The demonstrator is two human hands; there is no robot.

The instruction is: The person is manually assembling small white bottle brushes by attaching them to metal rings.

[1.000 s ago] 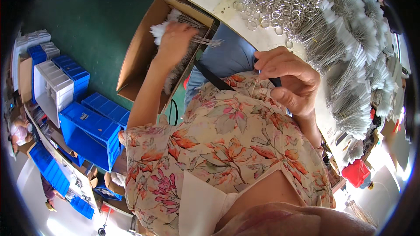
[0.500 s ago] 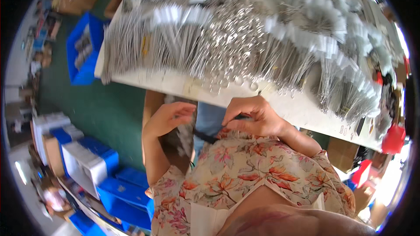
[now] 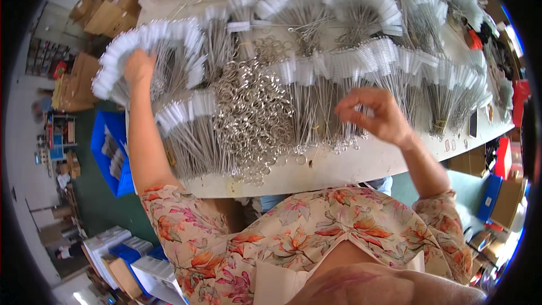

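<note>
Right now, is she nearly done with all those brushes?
Hard to say. Many brushes already lie fanned in bundles across the table. In hand: her left hand rests on a fan of brushes, and her right hand hovers over the wire ends of another bundle. Left: a big heap of loose metal rings lies between the brushes.

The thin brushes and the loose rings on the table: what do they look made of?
Brushes: stems look like thin bare wire, grey with a dull shine; the white heads look like fine bristles, probably synthetic, though that is hard to tell. Rings: apparently bright plated metal, silvery with sharp glints. The left hand rests on a fanned bundle of the same brushes.
</note>
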